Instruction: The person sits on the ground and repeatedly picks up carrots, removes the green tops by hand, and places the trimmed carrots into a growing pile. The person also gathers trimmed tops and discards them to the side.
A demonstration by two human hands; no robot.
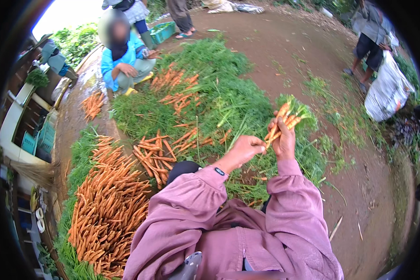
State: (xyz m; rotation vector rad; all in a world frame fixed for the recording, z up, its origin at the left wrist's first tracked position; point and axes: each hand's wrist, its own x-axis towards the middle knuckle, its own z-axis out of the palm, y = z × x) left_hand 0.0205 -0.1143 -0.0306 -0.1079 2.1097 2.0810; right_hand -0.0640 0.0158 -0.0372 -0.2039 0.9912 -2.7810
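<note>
My right hand (284, 137) holds a small bunch of carrots (282, 120) upright, their leafy tops spreading to the upper right. The fingertips of my left hand (246, 148) pinch at the thin root ends of that bunch. Under and beyond both hands spreads a heap of green carrot tops (238, 101), with loose carrots lying among them. A smaller pile of carrots (155, 155) sits left of my left arm. Farther left lies a large, dense stack of carrots (108, 206), bordered by greens.
A person in a blue top (126, 56) squats beyond the heap. Another person (371, 42) stands at the right by a white sack (388, 87). Other people stand farther back near a green crate (162, 32). More carrots (92, 105) lie at the left, near a broom (35, 171).
</note>
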